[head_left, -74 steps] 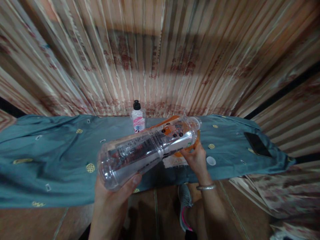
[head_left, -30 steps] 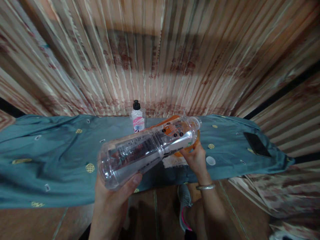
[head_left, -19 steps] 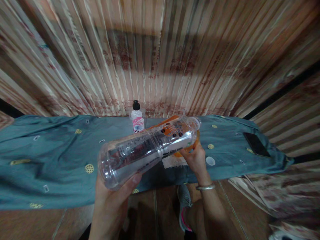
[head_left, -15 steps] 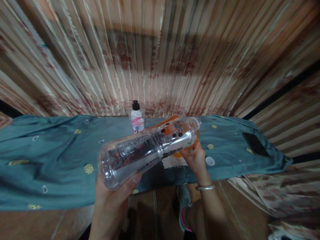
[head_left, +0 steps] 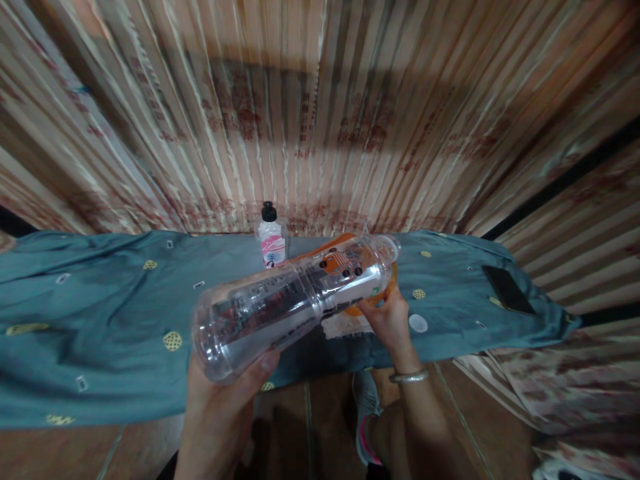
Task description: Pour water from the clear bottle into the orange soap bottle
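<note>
A large clear plastic bottle (head_left: 270, 310) with printed labelling lies tilted in the air, its open neck raised to the right. My left hand (head_left: 227, 400) is closed around its base end, thumb along the lower side. Behind the neck end is an orange object (head_left: 354, 311), mostly hidden by the bottle, so its kind does not show. My right hand (head_left: 390, 319), with a bracelet at the wrist, is closed on the edge of this orange object; some fingers are out of sight behind it. Under it a pale, ragged-edged cloth or paper (head_left: 345, 327) lies on the table.
Behind the clear bottle stands a small bottle (head_left: 273, 243) with a black cap and pink label. A white round lid (head_left: 418, 323) lies right of my right hand. Farther right is a black phone (head_left: 509, 290). A green patterned cloth (head_left: 120, 300) covers the table, against a pleated curtain (head_left: 300, 120).
The whole view has shifted slightly, with the table things a little farther left. Both hands keep the same grips, and the bottle stays at nearly the same tilt.
</note>
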Motion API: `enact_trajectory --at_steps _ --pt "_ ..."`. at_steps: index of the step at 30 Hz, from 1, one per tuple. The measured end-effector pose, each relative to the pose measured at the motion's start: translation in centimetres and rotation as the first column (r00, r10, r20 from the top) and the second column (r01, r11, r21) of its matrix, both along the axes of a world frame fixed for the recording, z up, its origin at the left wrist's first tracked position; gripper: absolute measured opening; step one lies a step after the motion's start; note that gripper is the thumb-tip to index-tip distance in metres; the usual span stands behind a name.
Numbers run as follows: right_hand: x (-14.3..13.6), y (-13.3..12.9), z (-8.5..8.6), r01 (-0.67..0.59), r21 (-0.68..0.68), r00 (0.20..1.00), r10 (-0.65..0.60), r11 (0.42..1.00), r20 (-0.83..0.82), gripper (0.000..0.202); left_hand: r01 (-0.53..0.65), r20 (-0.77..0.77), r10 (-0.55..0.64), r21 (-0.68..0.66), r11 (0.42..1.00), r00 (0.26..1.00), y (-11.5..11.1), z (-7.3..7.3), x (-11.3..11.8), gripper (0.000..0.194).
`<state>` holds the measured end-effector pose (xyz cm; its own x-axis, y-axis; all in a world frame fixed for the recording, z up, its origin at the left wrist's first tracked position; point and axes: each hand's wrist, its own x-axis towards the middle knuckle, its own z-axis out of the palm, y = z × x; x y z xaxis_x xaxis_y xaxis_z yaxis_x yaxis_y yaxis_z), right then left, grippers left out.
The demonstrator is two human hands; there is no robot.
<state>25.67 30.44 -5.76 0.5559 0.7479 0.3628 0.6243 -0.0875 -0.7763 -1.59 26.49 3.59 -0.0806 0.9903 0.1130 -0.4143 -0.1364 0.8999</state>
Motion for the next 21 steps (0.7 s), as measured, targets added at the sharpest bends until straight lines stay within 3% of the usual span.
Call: enact_trajectory --at_steps 21 --pt "-0.14 -0.02 0.30 -0.001 -0.006 1.000 0.001 1.000 -0.025 0.060 0.005 -0.001 -0.005 0.037 0.999 1.000 0.18 -0.13 0.23 0.054"
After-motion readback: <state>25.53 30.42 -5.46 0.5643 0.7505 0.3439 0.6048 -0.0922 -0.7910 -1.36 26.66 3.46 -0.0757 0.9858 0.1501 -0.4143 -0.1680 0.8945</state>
